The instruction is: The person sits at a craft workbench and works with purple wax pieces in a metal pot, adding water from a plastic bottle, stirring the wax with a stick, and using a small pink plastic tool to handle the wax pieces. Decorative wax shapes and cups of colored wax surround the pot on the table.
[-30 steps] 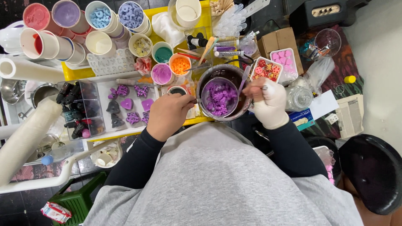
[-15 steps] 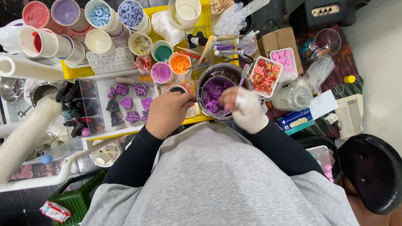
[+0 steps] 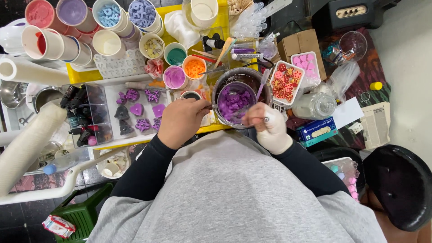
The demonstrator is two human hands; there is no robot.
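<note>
A metal pot (image 3: 221,84) stands at the front edge of the yellow table, with a cup of purple wax pieces (image 3: 234,101) inside it. My bare left hand (image 3: 180,121) grips the pot's thin handle on its left side. My right hand (image 3: 268,127), in a white glove, is at the pot's near right rim, fingers closed around a thin stirring stick that reaches toward the purple pieces. A pale lilac spoon (image 3: 263,82) leans on the pot's far right rim.
A clear mould tray (image 3: 111,100) with purple hearts and shapes lies left of my left hand. Paper cups of coloured wax (image 3: 194,67) crowd the back. White trays of red and pink shapes (image 3: 286,81), a glass jar (image 3: 316,106) and a blue box (image 3: 316,130) sit right. A black stool (image 3: 398,189) is beside me.
My gloved right hand has moved from the pot's right side in to its near rim, closer to my body. The left hand stays on the handle.
</note>
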